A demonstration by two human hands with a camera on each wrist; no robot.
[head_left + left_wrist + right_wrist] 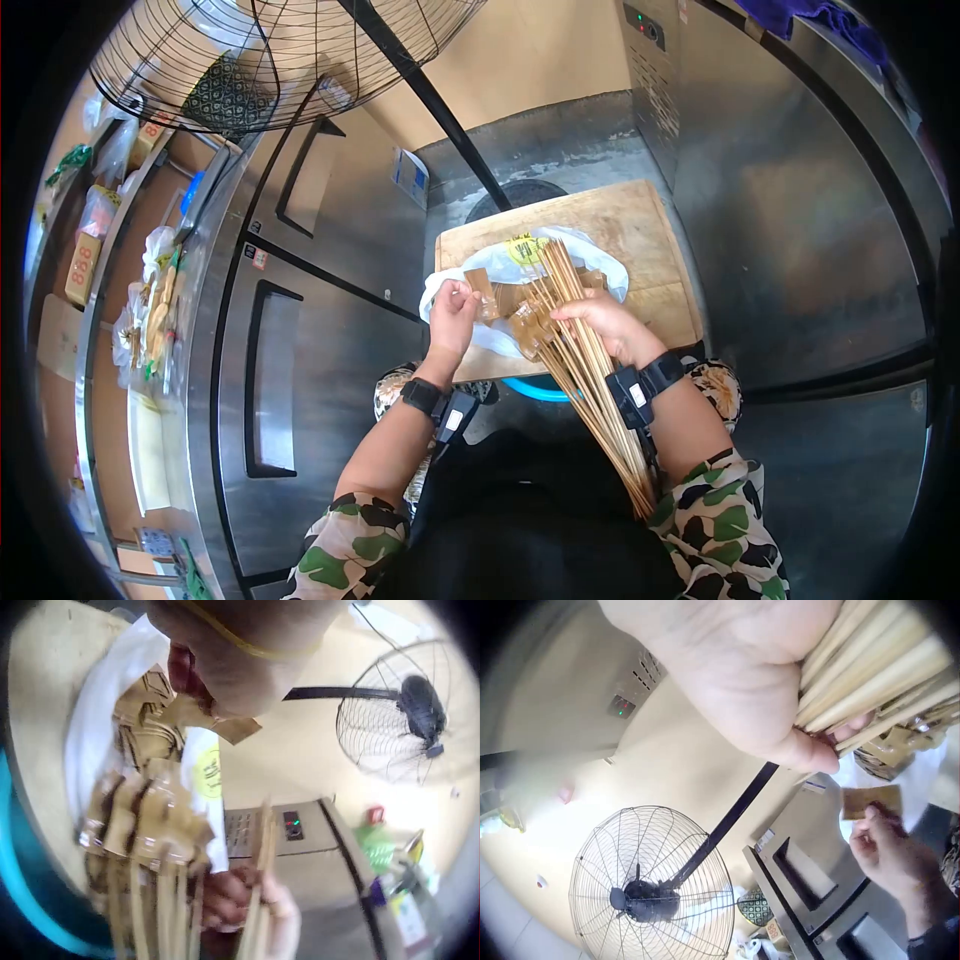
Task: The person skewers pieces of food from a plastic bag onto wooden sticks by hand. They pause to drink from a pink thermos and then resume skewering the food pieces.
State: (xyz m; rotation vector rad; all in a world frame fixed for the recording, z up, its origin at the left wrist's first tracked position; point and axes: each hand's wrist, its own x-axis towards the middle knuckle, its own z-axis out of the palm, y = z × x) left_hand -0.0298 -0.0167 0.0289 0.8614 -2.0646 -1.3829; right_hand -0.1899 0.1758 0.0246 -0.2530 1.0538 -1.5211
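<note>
My left hand (pixel 455 322) pinches a flat brown slice of food (pixel 876 799) between thumb and fingers, at the left side of a white plastic bag (pixel 606 262). In my right hand (pixel 612 328) is a thick bundle of bamboo skewers (pixel 612 425), gripped with the thumb across it and the long ends running back toward my body. Folded brown slices (pixel 161 817) are threaded on the ends of several skewers, below the bag's opening in the left wrist view. More loose brown slices (pixel 154 694) lie inside the open bag.
A wooden board (pixel 660 240) bears the bag. Below its near edge shows a blue basin rim (pixel 540 392). Steel cabinets (pixel 330 350) stand on the left, with another steel unit (pixel 800 220) on the right. A wire fan cage (pixel 330 60) overhangs the far left.
</note>
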